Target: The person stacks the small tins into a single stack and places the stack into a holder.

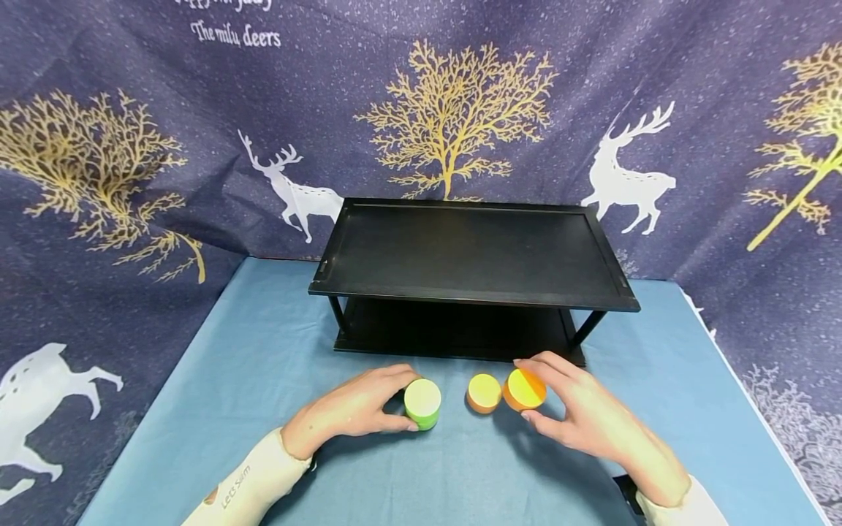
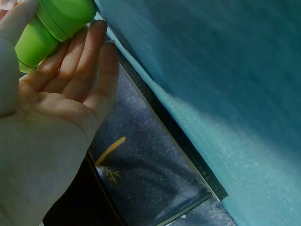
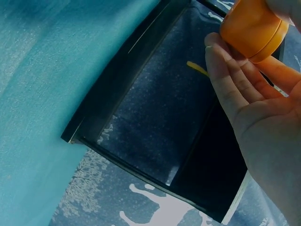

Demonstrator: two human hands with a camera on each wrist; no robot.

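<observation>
My left hand (image 1: 358,404) holds two small round green jars (image 1: 423,399), seemingly stacked, between thumb and fingers. The upper one has a pale yellow-green top. In the left wrist view both green jars (image 2: 68,16) show above the palm, at the upper left. On the right, a small orange jar (image 1: 525,389) with a yellow top is pinched by my right hand (image 1: 579,413), tilted a little. Its rounded orange side (image 3: 251,30) shows in the right wrist view. Just left of it, a second orange jar (image 1: 484,393) with a yellow top stands on the blue cloth, touched by neither hand.
Behind the jars stands a black two-level shelf (image 1: 460,252), its lower board (image 1: 454,329) under the wider top. Blue cloth (image 1: 263,365) covers the table. A dark hanging cloth (image 1: 309,95) with white deer and gold trees closes off the back and sides.
</observation>
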